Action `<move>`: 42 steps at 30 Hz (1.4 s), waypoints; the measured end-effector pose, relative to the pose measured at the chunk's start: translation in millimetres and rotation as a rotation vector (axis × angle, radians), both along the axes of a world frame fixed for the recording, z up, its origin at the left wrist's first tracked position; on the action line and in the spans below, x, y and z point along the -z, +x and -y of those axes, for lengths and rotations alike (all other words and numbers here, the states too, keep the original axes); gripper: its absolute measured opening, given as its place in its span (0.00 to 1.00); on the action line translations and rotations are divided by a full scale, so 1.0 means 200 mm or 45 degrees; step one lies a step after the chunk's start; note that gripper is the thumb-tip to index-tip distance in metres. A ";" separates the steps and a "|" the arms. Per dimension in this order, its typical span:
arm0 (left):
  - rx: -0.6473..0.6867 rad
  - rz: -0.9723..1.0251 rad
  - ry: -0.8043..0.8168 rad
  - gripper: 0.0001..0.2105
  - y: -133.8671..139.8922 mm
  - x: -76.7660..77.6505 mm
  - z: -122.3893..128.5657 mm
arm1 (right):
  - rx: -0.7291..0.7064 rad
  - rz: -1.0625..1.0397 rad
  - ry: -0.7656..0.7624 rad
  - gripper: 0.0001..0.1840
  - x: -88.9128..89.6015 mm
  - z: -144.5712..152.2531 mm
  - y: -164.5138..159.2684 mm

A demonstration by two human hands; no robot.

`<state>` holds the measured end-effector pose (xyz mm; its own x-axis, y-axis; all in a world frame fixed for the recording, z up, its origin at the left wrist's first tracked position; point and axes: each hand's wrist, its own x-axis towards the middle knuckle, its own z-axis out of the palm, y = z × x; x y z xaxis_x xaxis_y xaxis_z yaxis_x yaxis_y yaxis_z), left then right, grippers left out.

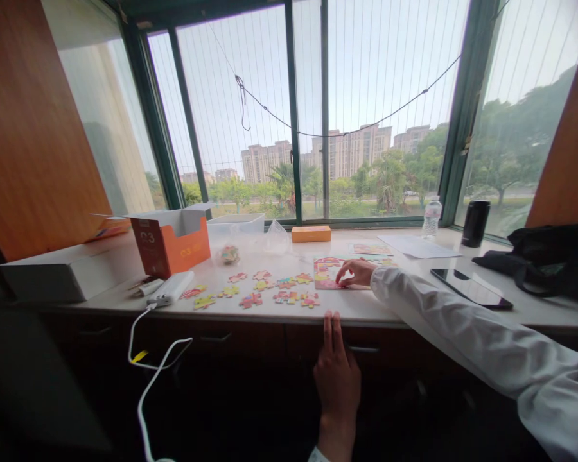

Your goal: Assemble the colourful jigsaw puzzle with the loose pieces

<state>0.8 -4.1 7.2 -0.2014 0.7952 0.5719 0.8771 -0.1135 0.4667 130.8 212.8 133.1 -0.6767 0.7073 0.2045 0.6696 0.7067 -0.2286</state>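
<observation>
My right hand (357, 272), in a white sleeve, rests fingers-down on the partly assembled colourful puzzle (328, 273) on the pale windowsill counter (390, 307). Whether a piece sits under the fingers I cannot tell. My left hand (336, 375) lies flat against the counter's front edge with its fingertips on the rim, holding nothing. Several loose puzzle pieces (262, 290) are spread to the left of the puzzle.
An orange box (171, 242) and a white box (58, 273) stand at the left, with a white power bank (171, 289) and its cable. A small orange box (311, 233), a clear tub (236, 226), a water bottle (431, 218), a black cup (475, 223), papers (414, 246), a phone (471, 288) and a black bag (549, 260) are also here.
</observation>
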 end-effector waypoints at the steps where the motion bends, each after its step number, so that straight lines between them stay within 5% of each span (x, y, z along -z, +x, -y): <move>1: -0.001 0.007 0.002 0.40 0.00 0.00 0.00 | -0.010 -0.002 0.015 0.15 0.00 0.00 0.01; 14: 0.007 0.033 -0.004 0.39 0.00 -0.01 0.00 | -0.351 0.255 0.086 0.12 -0.11 -0.07 0.13; 25: -0.012 0.043 0.007 0.38 0.01 -0.01 0.00 | -0.338 0.276 0.155 0.12 -0.11 -0.04 0.13; 34: 0.019 0.056 0.017 0.38 0.00 -0.02 0.00 | -0.201 0.296 0.219 0.11 -0.14 0.00 0.44; 42: 0.018 0.059 0.025 0.38 0.00 -0.01 0.00 | -0.274 0.322 0.177 0.13 -0.10 -0.01 0.35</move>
